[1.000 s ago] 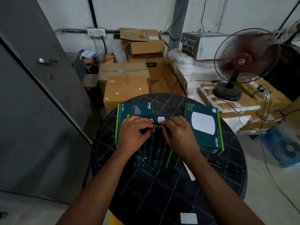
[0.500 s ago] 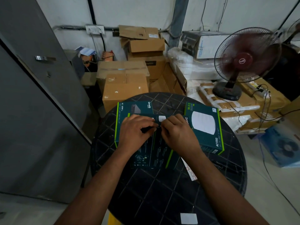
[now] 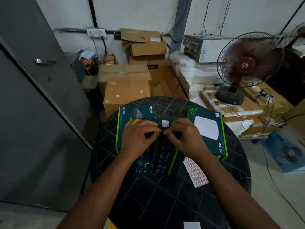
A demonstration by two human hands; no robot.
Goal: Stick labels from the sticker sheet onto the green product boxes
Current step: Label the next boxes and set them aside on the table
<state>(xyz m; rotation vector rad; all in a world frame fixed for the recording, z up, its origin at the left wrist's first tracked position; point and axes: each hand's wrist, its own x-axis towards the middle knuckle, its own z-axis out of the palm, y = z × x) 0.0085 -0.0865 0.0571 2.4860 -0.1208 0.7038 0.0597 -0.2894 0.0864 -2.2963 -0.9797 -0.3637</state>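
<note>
Lying on the round black tabletop [image 3: 165, 204]: three green product boxes. The middle box [image 3: 156, 159] is overhung by both hands, left hand [image 3: 138, 138] and right hand [image 3: 184, 138], fingertips meeting, pinching a small white label [image 3: 164, 132]. The sticker sheet [image 3: 195, 173] is placed beside the right wrist.

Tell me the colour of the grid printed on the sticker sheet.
Red on white, on the sticker sheet, seen in the head view.

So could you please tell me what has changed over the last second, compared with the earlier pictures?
Very little. Both hands, the left hand and the right hand, stay together over the middle box, fingertips pinching something small between them. More of the sticker sheet now shows below the right wrist. The boxes and table have not moved.
</note>
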